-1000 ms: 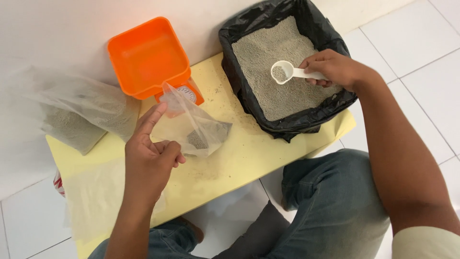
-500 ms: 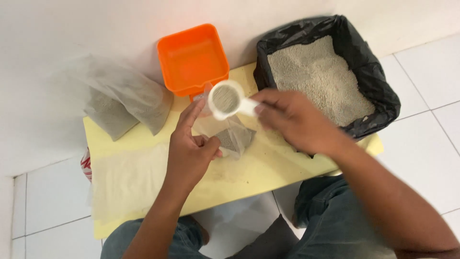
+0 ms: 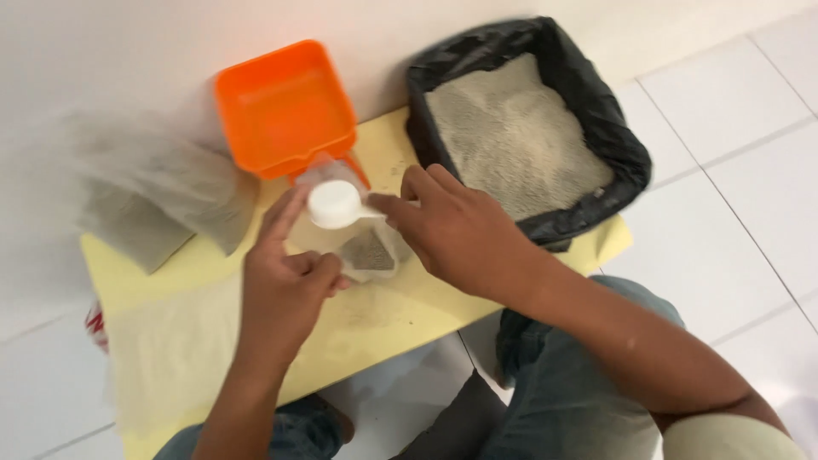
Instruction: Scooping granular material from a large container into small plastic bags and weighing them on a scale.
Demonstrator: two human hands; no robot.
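Two hands at work: both over a yellow worktop [image 3: 426,315] set on a white tiled floor [image 3: 733,238].
Far left: a blurred heap of clear bags [image 3: 153,200] with grey grit in them, lying on the worktop's left end.
Orange tray [image 3: 285,106]: behind the hands, against the wall.
Left hand [image 3: 285,290]: grip pinching the near edge of a small clear bag [image 3: 366,251], forefinger stretched up along its mouth.
Small clear bag: between the two hands, some grey grit at its bottom.
White scoop [image 3: 334,204]: tipped over the bag's mouth.
Right hand [image 3: 460,234]: grip pressed on the scoop's handle.
Far right: black-lined box [image 3: 520,128] of grey grit.
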